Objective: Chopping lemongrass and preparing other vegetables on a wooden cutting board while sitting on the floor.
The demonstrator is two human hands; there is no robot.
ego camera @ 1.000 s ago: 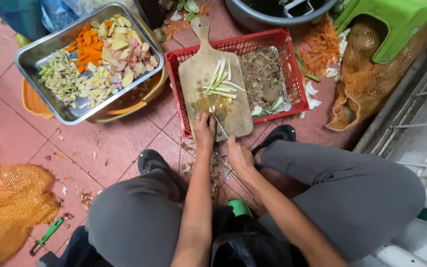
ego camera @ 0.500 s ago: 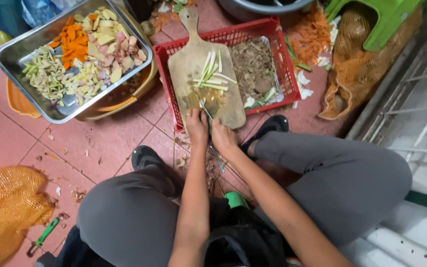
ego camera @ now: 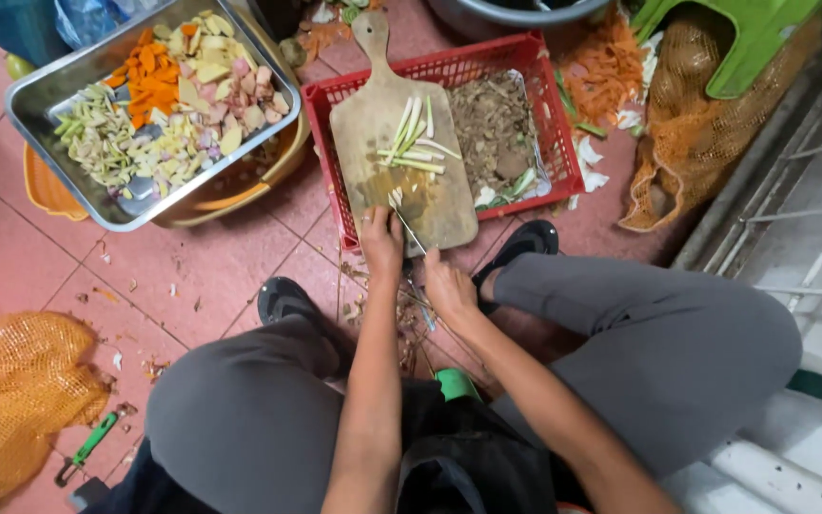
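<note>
A wooden cutting board (ego camera: 373, 124) rests across a red plastic basket (ego camera: 554, 124). Pale green stalk strips (ego camera: 413, 143) lie on the board. My left hand (ego camera: 381, 243) sits at the board's near edge, pinching a thin stalk piece (ego camera: 396, 198). My right hand (ego camera: 447, 286) is just right of it, gripping a knife (ego camera: 411, 233) whose blade points up toward the left fingertips. My knees in grey trousers frame both hands.
A steel tray (ego camera: 49, 86) of chopped vegetables sits on an orange tub at upper left. Orange mesh sacks lie at lower left (ego camera: 11, 400) and upper right (ego camera: 696, 133). A green stool (ego camera: 744, 38) stands at top right. A green-handled peeler (ego camera: 88, 447) lies on the tiled floor.
The view has shifted a little. Both hands stay at the board's near edge, the left now reaching slightly further onto it.
</note>
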